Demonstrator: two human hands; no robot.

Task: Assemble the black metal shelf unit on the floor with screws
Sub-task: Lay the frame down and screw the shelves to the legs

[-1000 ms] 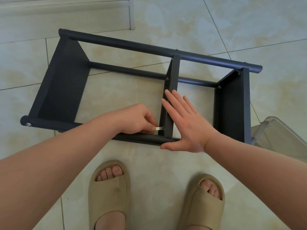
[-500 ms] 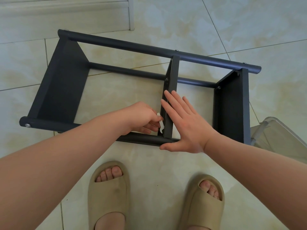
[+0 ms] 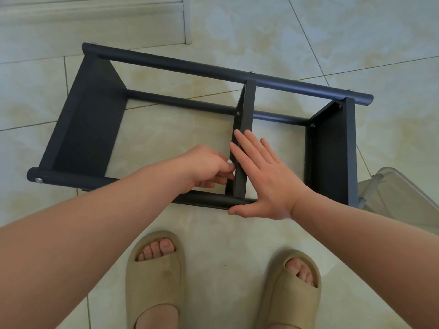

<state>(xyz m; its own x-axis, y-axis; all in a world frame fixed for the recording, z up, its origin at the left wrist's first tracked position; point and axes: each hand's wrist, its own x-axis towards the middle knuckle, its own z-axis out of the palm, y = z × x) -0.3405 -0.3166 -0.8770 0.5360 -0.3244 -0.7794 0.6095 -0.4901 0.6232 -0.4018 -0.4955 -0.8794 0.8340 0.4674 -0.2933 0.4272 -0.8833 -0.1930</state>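
Standing over the work in tan slippers (image 3: pixel 154 276) on the pale tile floor (image 3: pixel 237 233), reaching both bare arms forward and down. Pinching a small pale tool (image 3: pixel 230 162), probably a hex key, in the curled fingers of the left hand (image 3: pixel 204 169), right against the left face of the middle panel (image 3: pixel 248 108) and just above the near tube (image 3: pixel 206 200). Bracing that panel from the other side with the right hand (image 3: pixel 266 179), fingers straight and close together along its edge, thumb resting on the near tube. Judging the joint as lying immediately right of the left fingertips, with the panel's long axis running away from the feet towards the far tube (image 3: pixel 190 67); counting the left hand as nearer for any turning, the right as merely steadying. Not managing to make out the screw itself behind the fingers. Finding the black metal shelf unit (image 3: pixel 88 124) lying on its side across the middle of the floor, tubes running left to right, a screw head (image 3: pixel 237 113) showing higher on the middle panel. Noting, beyond the right end panel (image 3: pixel 332 157), a clear plastic container (image 3: pixel 403 198) at the floor's right edge, and a pale baseboard (image 3: pixel 95 17) along the far left edge.
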